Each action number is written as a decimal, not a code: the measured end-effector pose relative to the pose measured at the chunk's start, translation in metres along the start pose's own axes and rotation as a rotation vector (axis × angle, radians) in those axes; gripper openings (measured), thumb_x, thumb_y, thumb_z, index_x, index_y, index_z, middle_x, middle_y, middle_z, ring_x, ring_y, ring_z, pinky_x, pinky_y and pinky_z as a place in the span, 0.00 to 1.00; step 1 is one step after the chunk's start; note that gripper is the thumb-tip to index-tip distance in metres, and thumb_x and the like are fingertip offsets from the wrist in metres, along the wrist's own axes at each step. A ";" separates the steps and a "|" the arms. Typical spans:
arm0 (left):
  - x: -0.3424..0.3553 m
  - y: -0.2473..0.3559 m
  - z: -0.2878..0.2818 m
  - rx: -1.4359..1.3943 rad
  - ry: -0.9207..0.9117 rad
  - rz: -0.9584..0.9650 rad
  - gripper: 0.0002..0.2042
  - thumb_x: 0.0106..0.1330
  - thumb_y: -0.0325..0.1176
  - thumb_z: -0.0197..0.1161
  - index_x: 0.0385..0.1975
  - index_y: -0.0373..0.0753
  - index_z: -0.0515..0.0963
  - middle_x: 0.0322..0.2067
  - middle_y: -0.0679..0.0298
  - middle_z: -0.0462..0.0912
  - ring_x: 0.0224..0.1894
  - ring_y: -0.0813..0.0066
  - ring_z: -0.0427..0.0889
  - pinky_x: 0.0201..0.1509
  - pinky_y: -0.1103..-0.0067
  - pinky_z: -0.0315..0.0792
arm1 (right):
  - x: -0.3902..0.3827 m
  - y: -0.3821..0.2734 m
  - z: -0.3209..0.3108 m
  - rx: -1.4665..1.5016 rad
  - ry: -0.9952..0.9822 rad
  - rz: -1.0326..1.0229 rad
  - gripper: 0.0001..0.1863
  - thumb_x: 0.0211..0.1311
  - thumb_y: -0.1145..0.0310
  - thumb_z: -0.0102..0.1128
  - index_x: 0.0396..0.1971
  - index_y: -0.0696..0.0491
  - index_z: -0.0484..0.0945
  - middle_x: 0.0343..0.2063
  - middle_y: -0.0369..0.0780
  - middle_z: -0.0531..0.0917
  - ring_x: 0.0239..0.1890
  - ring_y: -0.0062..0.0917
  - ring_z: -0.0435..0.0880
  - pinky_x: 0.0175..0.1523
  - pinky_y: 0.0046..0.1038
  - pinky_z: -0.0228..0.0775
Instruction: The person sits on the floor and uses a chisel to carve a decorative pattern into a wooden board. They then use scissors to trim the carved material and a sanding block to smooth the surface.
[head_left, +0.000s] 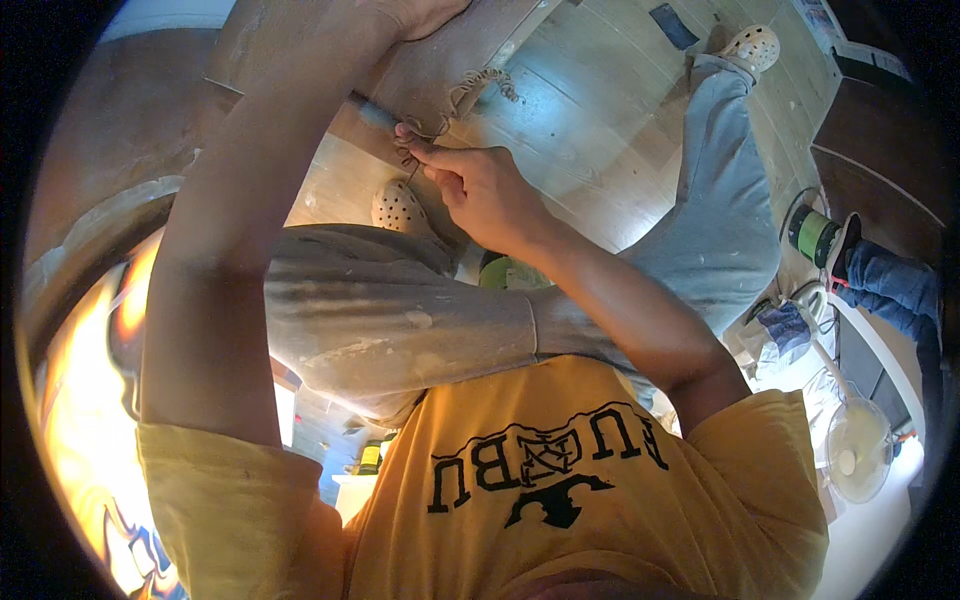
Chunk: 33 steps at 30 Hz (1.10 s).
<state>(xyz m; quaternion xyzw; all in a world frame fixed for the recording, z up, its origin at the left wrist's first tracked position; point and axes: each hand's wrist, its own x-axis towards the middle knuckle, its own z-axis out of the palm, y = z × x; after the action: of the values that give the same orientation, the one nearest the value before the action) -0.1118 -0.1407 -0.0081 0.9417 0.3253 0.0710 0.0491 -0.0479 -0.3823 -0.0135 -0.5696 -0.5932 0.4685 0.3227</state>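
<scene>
My right hand [487,193] is closed, its thumb and forefinger pinched around the end of a dark narrow tool [375,108], whose kind I cannot make out. The tool lies against a brown wooden board [285,50]. A thin brown curled strip [482,84] trails from beside those fingers along the board's edge, and small loops of it hang just under the fingertips. My left hand [428,16] rests on the board at the top of the view. Its fingers are mostly cut off by the picture's edge.
Below me is a light plank floor [590,130] with a dark flat piece [673,27] on it. My shoes [752,48] stand wide apart. At right are a green-and-black cylindrical item [813,235], another person's legs [890,285] and a fan [858,450]. Bright light glares at left.
</scene>
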 end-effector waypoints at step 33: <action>0.004 -0.002 -0.001 -0.037 0.035 -0.024 0.27 0.79 0.49 0.48 0.74 0.46 0.65 0.76 0.52 0.59 0.80 0.52 0.53 0.81 0.48 0.44 | 0.000 0.002 -0.003 0.051 -0.047 -0.021 0.30 0.69 0.82 0.54 0.67 0.41 0.77 0.25 0.44 0.82 0.23 0.24 0.77 0.36 0.24 0.74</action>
<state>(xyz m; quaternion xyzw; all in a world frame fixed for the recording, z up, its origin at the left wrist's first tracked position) -0.1096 -0.1367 -0.0066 0.9353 0.3358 0.0929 0.0617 -0.0445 -0.3817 -0.0147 -0.5437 -0.5944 0.4934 0.3282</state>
